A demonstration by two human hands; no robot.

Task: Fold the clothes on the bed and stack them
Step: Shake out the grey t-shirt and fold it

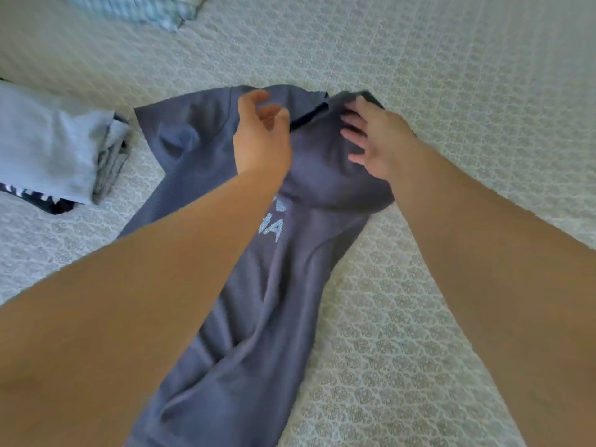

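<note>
A slate-blue T-shirt (251, 304) with pale lettering lies lengthwise on the bed, its collar end far from me and its right side folded over toward the middle. My left hand (261, 137) hovers over the collar area with fingers loosely curled and holds nothing. My right hand (374, 137) rests with spread fingers on the folded-over right shoulder of the shirt. A stack of folded clothes (54, 150), light blue on top, sits at the left.
The patterned bedspread (451, 124) covers the whole bed. A striped blue-green garment (142, 8) lies at the far top left. A dark patterned piece (42, 201) sticks out under the folded stack.
</note>
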